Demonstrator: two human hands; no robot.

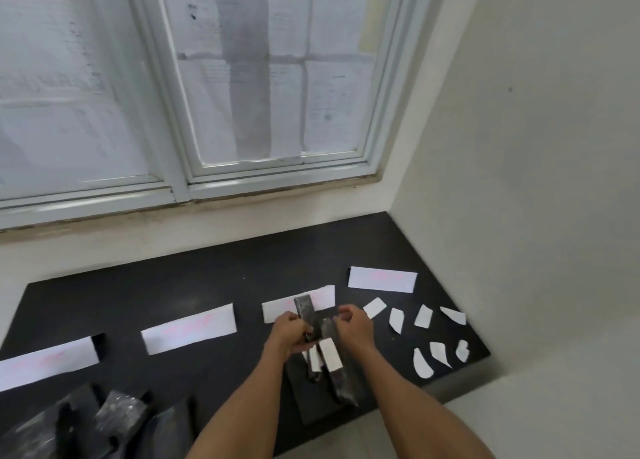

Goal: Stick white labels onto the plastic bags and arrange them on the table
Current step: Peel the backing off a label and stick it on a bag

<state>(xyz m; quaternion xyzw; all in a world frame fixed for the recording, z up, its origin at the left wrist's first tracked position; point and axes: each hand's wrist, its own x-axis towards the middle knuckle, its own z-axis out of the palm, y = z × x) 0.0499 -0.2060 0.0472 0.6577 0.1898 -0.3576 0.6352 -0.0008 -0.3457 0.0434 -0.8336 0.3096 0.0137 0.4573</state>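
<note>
Plastic bag (pixel 305 311): dark, narrow, glossy. It stands nearly upright at centre frame above the black table (pixel 214 278), with the left hand (pixel 289 332) wrapped round its lower end.

Right hand (pixel 354 323) just beside it, fingers curled, thumb and forefinger close together. Too blurred to tell whether they pinch anything.

Directly below the hands, two more dark bags lie lengthwise. The longer bag (pixel 343 384) carries one white label (pixel 331 354), and its upper end reaches the right hand; contact unclear. The shorter bag (pixel 311 373) carries a smaller label (pixel 314 358). Both rest on a dark flat slab (pixel 313 412) that overhangs the table's near edge. What the slab is cannot be made out.

Counts:
- Bags at the hands: three, one held and two labelled.
- Loose white label pieces (pixel 396 320): seven, irregular cut shapes, scattered right of the hands, apart from one another.
- Long white paper strips (pixel 188 328): four in a rising row from lower left to right, with faint pink marks that are illegible. The third is partly hidden by the held bag and the leftmost is cut by the frame edge.

Heap of dark bags (pixel 117 412), lower left: crumpled, cut off by the bottom edge, number unreadable.

Window (pixel 180 167) fills the upper frame, with papers behind the glass, print unreadable.
</note>
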